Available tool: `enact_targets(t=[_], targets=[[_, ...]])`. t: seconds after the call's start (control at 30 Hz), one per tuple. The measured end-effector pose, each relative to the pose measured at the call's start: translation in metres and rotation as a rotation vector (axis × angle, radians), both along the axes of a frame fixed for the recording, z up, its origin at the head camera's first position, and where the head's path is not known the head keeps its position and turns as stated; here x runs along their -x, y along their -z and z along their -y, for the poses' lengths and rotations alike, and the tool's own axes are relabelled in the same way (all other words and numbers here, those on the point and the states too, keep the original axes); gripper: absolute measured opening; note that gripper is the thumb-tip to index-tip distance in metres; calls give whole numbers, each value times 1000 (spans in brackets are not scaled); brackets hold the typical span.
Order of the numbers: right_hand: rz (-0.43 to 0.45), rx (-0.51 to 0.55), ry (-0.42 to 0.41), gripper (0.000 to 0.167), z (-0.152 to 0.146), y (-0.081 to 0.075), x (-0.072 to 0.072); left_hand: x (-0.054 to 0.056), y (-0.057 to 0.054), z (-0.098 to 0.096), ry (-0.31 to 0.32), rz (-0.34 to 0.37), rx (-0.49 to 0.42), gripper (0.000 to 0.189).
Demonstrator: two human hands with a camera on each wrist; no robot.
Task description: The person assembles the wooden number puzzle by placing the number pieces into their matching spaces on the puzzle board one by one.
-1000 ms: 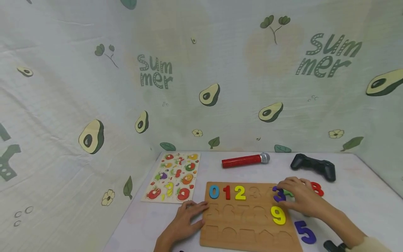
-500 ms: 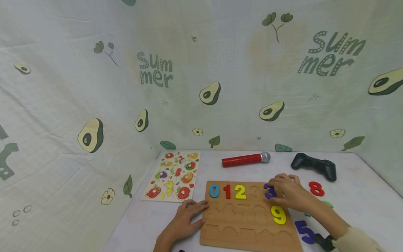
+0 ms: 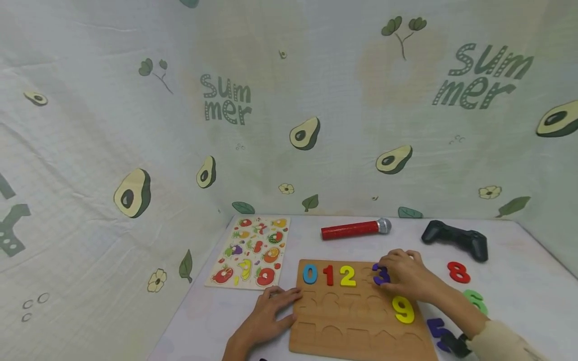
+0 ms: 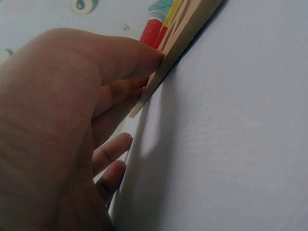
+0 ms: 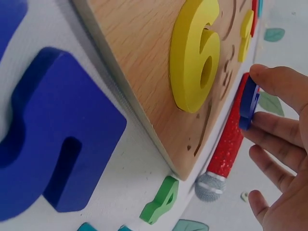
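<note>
Purple numeral 3 (image 3: pixel 384 275), pinched in right hand (image 3: pixel 410 276), is best squared over its recess (image 3: pixel 365 275); left hand (image 3: pixel 265 317), fingers loosely extended, touches wooden number board (image 3: pixel 347 321).

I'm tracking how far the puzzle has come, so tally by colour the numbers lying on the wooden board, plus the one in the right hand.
Yellow: 2, the two and the nine
Light blue: 1, the zero
Red: 1, the one
Purple: 1, the three, in the right hand
Total: 5
</note>
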State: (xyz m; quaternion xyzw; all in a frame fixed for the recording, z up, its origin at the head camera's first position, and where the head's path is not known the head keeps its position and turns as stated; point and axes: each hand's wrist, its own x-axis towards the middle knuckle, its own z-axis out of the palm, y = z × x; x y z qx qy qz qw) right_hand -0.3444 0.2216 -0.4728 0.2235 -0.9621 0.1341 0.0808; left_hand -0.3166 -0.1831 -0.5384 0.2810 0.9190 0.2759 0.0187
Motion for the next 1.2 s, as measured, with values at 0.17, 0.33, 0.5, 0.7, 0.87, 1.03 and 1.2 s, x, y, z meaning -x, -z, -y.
enact_targets(t=[0.17, 0.33, 0.5, 0.7, 0.87, 1.03, 1.2], targets=[[5, -14, -1, 45, 3, 3, 3, 0, -1, -1, 5, -13, 5, 48], [6, -22, -16, 46, 8, 4, 5, 1, -3, -1, 4, 4, 3, 48], [17, -31, -15, 45, 13, 6, 7, 1, -3, -1, -4, 16, 12, 48], [19, -55, -18, 45, 17, 9, 10, 0, -4, -1, -8, 25, 17, 49], [21, -62, -18, 45, 19, 12, 12, 1, -3, -1, -11, 28, 30, 49], [38, -63, -20, 45, 20, 13, 15, 2, -1, -1, -9, 27, 42, 49], [73, -48, 0, 43, 22, 13, 19, 2, -2, -1, -10, 28, 34, 49]])
